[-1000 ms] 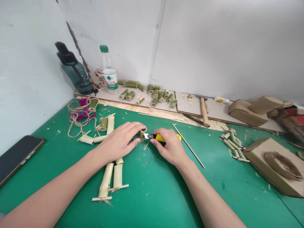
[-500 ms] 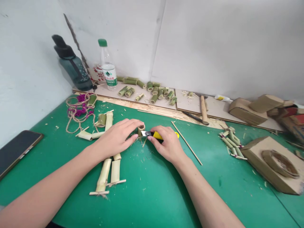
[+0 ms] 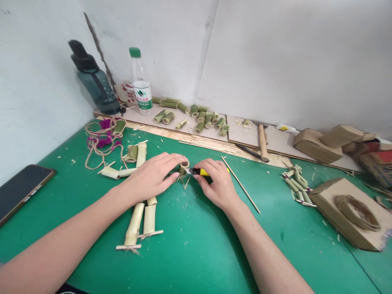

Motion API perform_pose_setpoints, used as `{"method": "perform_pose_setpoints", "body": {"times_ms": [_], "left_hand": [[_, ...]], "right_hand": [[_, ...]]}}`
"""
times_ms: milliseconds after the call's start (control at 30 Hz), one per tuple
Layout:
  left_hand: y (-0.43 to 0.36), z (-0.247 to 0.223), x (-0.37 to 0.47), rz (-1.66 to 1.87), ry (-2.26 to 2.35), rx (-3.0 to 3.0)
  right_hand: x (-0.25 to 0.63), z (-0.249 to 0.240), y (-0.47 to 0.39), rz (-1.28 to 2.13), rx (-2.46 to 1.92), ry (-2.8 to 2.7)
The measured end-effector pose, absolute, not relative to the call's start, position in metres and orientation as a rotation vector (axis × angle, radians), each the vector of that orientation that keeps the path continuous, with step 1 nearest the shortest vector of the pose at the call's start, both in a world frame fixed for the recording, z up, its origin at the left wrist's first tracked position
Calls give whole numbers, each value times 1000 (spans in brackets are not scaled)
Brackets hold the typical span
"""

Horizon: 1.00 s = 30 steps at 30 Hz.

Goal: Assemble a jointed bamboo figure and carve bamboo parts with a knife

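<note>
My left hand (image 3: pixel 157 175) is closed on a short bamboo tube (image 3: pixel 183 168), its fingers and thumb on the tube's left side. In my right hand (image 3: pixel 214 179) is a yellow utility knife (image 3: pixel 204 172), its blade pointing left against the tube's right side. Thin shavings hang below the tube. Under and beside my left forearm lies a figure of joined bamboo pieces (image 3: pixel 134 223), with small sticks across its lower ends; my hand hides its middle. A thin stick (image 3: pixel 241 185) lies on the mat to the right of my right hand.
Along the back stand a dark bottle (image 3: pixel 98 90) and a water bottle (image 3: pixel 142 92), with several cut bamboo tubes (image 3: pixel 200 118) and a hammer (image 3: pixel 262 143). Twine (image 3: pixel 92 153) and a phone (image 3: pixel 23 190) lie left. A small bamboo bundle (image 3: pixel 297 185) and a cardboard piece (image 3: pixel 333 196) lie right.
The knife has turned slightly, its blade looking narrower and lying at a different angle against the tube. Both hands stay in nearly the same place. The view has shifted slightly.
</note>
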<state>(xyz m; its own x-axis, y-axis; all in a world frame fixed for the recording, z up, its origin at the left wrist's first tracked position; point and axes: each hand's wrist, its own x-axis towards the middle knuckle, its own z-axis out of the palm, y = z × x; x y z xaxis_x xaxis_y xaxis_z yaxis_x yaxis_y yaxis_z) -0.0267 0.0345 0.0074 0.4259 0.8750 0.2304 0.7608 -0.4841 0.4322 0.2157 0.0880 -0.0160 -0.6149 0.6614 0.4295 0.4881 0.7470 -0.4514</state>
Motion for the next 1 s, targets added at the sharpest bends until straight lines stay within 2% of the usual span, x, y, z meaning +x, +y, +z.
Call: {"method": "perform_pose_setpoints", "body": {"times_ms": [267, 1000], "left_hand": [[34, 9, -27, 612, 1414, 2444], [34, 11, -26, 631, 1399, 2447]], "right_hand": [[216, -17, 89, 267, -876, -2301], [213, -19, 91, 291, -933, -2418]]}}
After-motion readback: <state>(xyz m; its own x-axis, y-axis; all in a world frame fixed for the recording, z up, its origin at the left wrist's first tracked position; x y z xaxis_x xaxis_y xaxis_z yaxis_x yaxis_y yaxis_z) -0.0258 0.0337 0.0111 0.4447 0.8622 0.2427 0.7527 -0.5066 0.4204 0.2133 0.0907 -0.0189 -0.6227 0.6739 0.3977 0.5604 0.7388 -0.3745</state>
